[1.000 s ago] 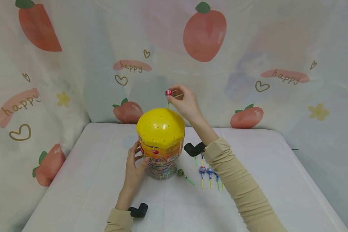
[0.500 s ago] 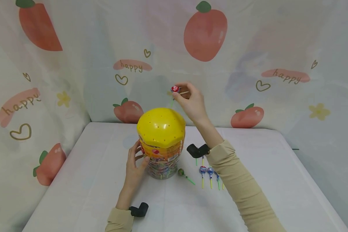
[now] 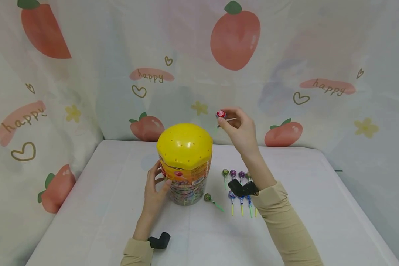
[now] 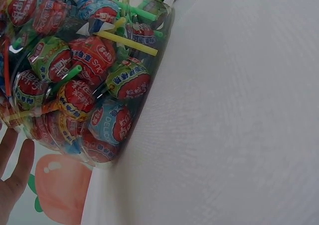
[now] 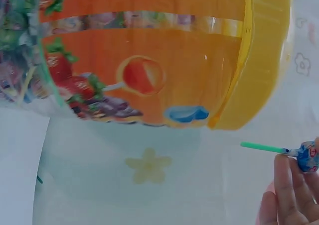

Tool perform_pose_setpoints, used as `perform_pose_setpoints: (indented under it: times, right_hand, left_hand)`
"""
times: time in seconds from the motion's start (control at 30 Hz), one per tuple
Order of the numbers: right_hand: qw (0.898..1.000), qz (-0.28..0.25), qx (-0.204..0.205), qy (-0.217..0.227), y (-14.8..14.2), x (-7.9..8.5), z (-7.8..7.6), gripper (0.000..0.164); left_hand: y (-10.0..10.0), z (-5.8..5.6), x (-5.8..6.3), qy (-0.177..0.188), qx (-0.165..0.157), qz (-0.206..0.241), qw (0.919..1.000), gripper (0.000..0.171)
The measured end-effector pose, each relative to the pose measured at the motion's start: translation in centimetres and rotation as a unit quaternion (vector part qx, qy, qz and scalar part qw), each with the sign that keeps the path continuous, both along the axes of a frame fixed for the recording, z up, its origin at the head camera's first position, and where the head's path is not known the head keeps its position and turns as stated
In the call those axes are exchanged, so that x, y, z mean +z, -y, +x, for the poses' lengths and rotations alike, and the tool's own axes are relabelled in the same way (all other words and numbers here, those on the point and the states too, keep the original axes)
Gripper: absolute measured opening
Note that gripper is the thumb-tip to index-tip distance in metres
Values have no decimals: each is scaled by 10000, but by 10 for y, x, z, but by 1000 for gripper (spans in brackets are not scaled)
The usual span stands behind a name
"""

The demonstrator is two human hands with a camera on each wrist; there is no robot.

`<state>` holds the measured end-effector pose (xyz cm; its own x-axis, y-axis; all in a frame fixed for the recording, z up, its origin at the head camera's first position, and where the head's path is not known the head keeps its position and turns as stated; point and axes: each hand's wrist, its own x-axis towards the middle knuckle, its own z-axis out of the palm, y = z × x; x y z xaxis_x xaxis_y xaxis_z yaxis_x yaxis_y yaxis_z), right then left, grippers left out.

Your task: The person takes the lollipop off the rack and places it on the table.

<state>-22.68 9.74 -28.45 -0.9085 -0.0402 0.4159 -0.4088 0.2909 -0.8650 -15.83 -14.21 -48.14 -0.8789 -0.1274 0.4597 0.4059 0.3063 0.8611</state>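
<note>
A large clear jar (image 3: 186, 190) full of wrapped lollipops stands upright on the table, with a yellow domed lid (image 3: 185, 146) and an orange label. Against its left side rests my left hand (image 3: 155, 192), thumb on the near side and fingers spread along the far side. In the left wrist view, fingers (image 4: 22, 165) reach the jar's wall fairly straight. Up and right of the lid, my right hand (image 3: 241, 127) pinches a lollipop (image 3: 221, 114) by its red-and-blue wrapped head. Its green stick shows in the right wrist view, pointing away from the fingers.
Right of the jar, several lollipops (image 3: 232, 195) lie in two rows, partly hidden by my right wrist and its black camera mount (image 3: 242, 187). A single green-wrapped lollipop (image 3: 208, 197) lies beside the jar's base. A printed cloth hangs behind the white table (image 3: 103, 207).
My right hand has moved right and lately down, away from above the lid, carrying the lollipop. More of the back row of lollipops shows now. The left hand and jar have stayed put.
</note>
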Motion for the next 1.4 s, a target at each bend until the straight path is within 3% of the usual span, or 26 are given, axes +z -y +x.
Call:
perform_pose_setpoints:
  times: [0.23,0.53,1.07,1.4]
  right_hand:
    - [9993,15,-98,359,-22,-15,21,35]
    - [9962,400,-624,447,-49,-40,42,34]
    - [9858,968,-1133,778,-101,-72,66,35]
    - [9674,1607,-1380,1392,-126,-97,73,40]
  left_hand:
    - [0,1,2,37,-90,63,9999,70]
    - [0,0,2,-34,-83,26,10000,70]
    - [0,0,0,-73,-28,-18,10000,68]
    - [0,0,0,-19,-66,44,10000,69]
